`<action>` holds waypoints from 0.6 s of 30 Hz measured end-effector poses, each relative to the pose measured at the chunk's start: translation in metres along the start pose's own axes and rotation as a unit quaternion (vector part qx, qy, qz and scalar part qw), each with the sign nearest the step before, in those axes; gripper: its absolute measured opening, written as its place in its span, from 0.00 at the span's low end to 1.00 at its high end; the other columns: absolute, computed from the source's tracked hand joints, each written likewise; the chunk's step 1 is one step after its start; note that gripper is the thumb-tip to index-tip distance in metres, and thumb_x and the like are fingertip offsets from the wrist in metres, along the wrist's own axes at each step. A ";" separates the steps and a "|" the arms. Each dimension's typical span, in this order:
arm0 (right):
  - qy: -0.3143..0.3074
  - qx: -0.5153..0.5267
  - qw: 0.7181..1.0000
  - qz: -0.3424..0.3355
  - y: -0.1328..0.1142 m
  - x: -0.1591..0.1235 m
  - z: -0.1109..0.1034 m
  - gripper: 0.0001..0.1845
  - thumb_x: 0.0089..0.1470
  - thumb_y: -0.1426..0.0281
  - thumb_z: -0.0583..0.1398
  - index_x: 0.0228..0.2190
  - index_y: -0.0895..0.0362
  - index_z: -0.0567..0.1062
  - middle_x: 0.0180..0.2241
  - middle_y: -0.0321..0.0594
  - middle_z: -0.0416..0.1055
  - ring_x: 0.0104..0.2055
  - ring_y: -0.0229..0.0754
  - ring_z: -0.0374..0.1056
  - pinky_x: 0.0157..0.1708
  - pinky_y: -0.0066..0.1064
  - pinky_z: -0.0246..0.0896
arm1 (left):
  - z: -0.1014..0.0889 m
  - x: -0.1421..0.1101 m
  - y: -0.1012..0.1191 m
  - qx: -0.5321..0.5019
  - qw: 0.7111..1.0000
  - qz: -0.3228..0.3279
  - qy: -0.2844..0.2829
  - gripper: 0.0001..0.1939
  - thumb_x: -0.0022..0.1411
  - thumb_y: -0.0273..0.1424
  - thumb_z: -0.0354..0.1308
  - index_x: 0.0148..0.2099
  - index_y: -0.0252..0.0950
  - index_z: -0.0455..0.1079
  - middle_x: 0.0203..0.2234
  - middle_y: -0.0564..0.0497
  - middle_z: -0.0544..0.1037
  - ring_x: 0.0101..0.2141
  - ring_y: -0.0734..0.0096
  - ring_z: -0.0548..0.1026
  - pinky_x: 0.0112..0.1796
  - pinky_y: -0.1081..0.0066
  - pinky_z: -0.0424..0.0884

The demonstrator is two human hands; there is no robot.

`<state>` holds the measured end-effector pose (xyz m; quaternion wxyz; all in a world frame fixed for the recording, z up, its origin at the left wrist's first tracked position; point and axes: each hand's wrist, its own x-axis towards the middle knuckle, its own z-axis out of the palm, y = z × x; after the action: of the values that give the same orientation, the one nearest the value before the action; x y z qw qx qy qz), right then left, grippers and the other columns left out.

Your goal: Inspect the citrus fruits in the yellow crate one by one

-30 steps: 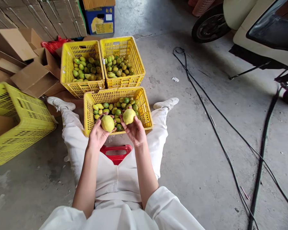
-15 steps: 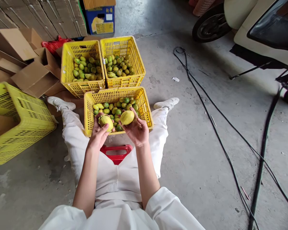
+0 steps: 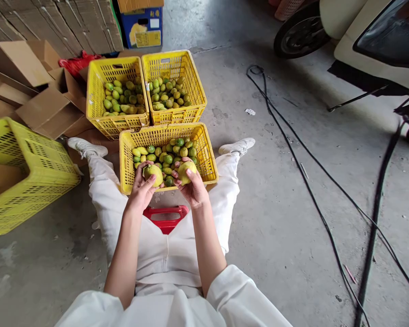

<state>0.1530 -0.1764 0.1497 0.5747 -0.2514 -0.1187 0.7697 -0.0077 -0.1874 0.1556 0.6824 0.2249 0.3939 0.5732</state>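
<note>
My left hand point(image 3: 141, 190) is closed around a yellow-green lemon point(image 3: 153, 175), with the thumb along its near side. In my right hand point(image 3: 195, 188) sits another yellow lemon point(image 3: 186, 172), gripped between thumb and fingers. Both hands are above the near edge of a yellow plastic crate point(image 3: 211, 163) between my legs. Inside it lie several green and yellow lemons point(image 3: 168, 159), partly hidden by my hands. The two held lemons are side by side with a small gap between them.
Two more yellow crates point(image 3: 116, 122) of green-yellow fruit stand just beyond. A larger yellow crate point(image 3: 37, 181) and cardboard boxes point(image 3: 51, 109) are at left. I see a red stool point(image 3: 165, 218) beneath me. Black cables point(image 3: 293, 154) and a parked vehicle point(image 3: 347, 41) are at right.
My right hand has turned its lemon and curled its thumb over it, bringing it slightly lower. The left hand with its lemon has shifted very slightly right.
</note>
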 end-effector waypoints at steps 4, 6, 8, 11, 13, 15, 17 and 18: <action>0.010 0.026 1.000 -0.001 -0.006 -0.003 0.004 0.19 0.50 0.61 0.62 0.46 0.46 0.74 0.45 0.36 0.75 0.51 0.46 0.71 0.45 0.42 0.73 | -0.001 0.003 0.001 -0.005 1.000 -0.014 -0.006 0.22 0.54 0.41 0.70 0.50 0.44 0.73 0.46 0.47 0.76 0.41 0.65 0.77 0.36 0.71 0.76; -0.006 0.028 1.000 -0.006 -0.008 -0.004 0.004 0.23 0.50 0.63 0.60 0.49 0.46 0.73 0.50 0.38 0.74 0.56 0.49 0.68 0.51 0.50 0.70 | -0.001 0.004 0.002 -0.017 0.999 -0.029 -0.008 0.25 0.55 0.47 0.67 0.53 0.43 0.73 0.48 0.45 0.76 0.41 0.63 0.77 0.35 0.68 0.76; -0.010 0.016 1.000 -0.007 -0.008 -0.004 0.003 0.24 0.49 0.65 0.60 0.50 0.46 0.72 0.52 0.38 0.73 0.57 0.49 0.67 0.52 0.50 0.70 | -0.001 0.004 0.002 -0.016 0.999 -0.028 -0.002 0.25 0.55 0.46 0.67 0.52 0.42 0.73 0.48 0.45 0.77 0.42 0.61 0.78 0.36 0.67 0.77; 0.007 -0.005 1.000 0.002 -0.004 -0.003 -0.001 0.22 0.48 0.62 0.65 0.48 0.47 0.73 0.47 0.37 0.74 0.52 0.47 0.70 0.46 0.42 0.74 | -0.001 0.002 0.000 0.001 1.000 -0.004 -0.005 0.20 0.56 0.40 0.68 0.50 0.43 0.72 0.46 0.47 0.77 0.44 0.61 0.78 0.38 0.67 0.77; 0.002 0.001 1.000 0.010 -0.001 -0.002 -0.003 0.23 0.45 0.58 0.69 0.44 0.48 0.74 0.42 0.37 0.74 0.46 0.44 0.71 0.38 0.35 0.75 | -0.002 0.001 -0.002 0.013 1.000 0.011 -0.019 0.18 0.57 0.40 0.68 0.48 0.44 0.72 0.45 0.47 0.77 0.46 0.60 0.78 0.40 0.66 0.77; -0.011 0.023 1.000 0.017 0.000 -0.002 -0.003 0.24 0.42 0.57 0.71 0.41 0.49 0.74 0.38 0.36 0.72 0.39 0.40 0.69 0.29 0.27 0.72 | -0.004 0.001 -0.004 0.023 0.999 0.025 -0.036 0.17 0.58 0.41 0.67 0.48 0.45 0.71 0.46 0.48 0.77 0.48 0.59 0.77 0.41 0.66 0.76; -0.013 0.042 0.999 0.023 0.001 -0.001 -0.003 0.22 0.40 0.61 0.72 0.38 0.50 0.74 0.36 0.35 0.71 0.34 0.36 0.66 0.22 0.21 0.66 | -0.006 0.001 -0.004 0.032 0.998 0.033 -0.048 0.16 0.58 0.41 0.67 0.48 0.46 0.71 0.47 0.48 0.76 0.50 0.58 0.76 0.41 0.66 0.76; -0.009 0.046 0.999 0.027 0.001 -0.001 -0.002 0.21 0.40 0.64 0.72 0.38 0.51 0.74 0.36 0.35 0.70 0.32 0.34 0.65 0.20 0.19 0.63 | -0.006 0.001 -0.004 0.036 0.997 0.036 -0.053 0.16 0.58 0.41 0.67 0.48 0.46 0.71 0.46 0.48 0.76 0.50 0.58 0.76 0.41 0.66 0.76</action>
<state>0.1540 -0.1780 0.1478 0.5635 -0.2208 -0.0816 0.7919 -0.0102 -0.1884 0.1492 0.6731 0.2932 0.3691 0.5699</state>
